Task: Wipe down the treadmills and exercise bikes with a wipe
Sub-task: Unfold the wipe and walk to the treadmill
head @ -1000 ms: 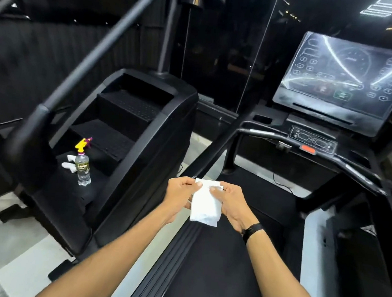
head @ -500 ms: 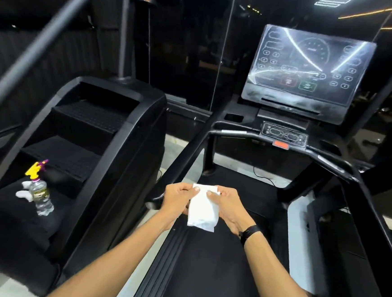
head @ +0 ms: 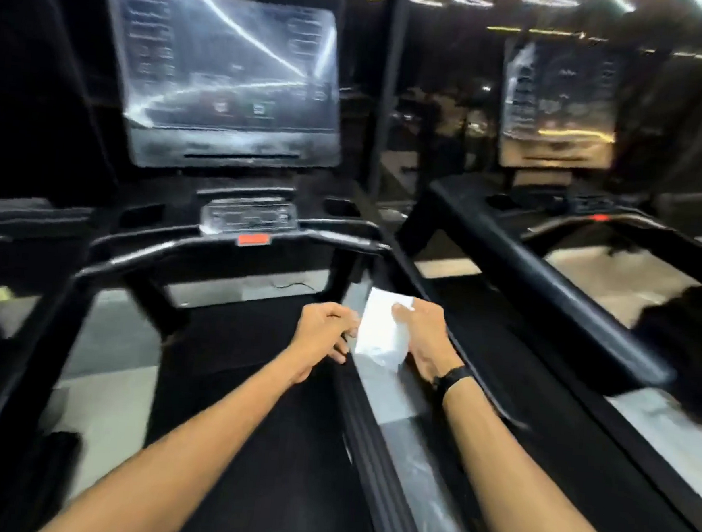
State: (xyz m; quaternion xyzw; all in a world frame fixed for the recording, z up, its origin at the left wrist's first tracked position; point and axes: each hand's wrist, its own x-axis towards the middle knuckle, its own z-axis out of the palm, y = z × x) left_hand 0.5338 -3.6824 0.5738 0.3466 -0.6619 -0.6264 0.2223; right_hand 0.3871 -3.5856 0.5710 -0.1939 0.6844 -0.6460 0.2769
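A: Two hands were out in front, over the treadmill [head: 252, 426]. The right hand [head: 425, 339] pinched the wipe [head: 382, 331] by its upper edge, thumb and fingers curled on it.

B: And the left hand [head: 325, 333]?

A: Just beside the wipe, fingers curled at its left edge. The blur hid whether they gripped it or only brushed it, so I could not tell.

B: Where was the wipe itself?

A: In the air, hanging from the right hand above the right side rail [head: 407, 438], well short of the console [head: 229, 84] and the handlebar [head: 199, 249]. It touched no part of the machine.

B: So which step was that?

A: By my reading, readying the wipe: folding or squaring it between the hands. No surface was under it, so wiping of this treadmill looked not yet begun.

B: What did the next move call for?

A: A flat, firm pad in one hand, then a reach forward and up to the handlebar or console, with even pressure. The screen showed streaks, so it likely wanted slow, overlapping passes. A second treadmill [head: 546, 272] stood to the right, also waiting.
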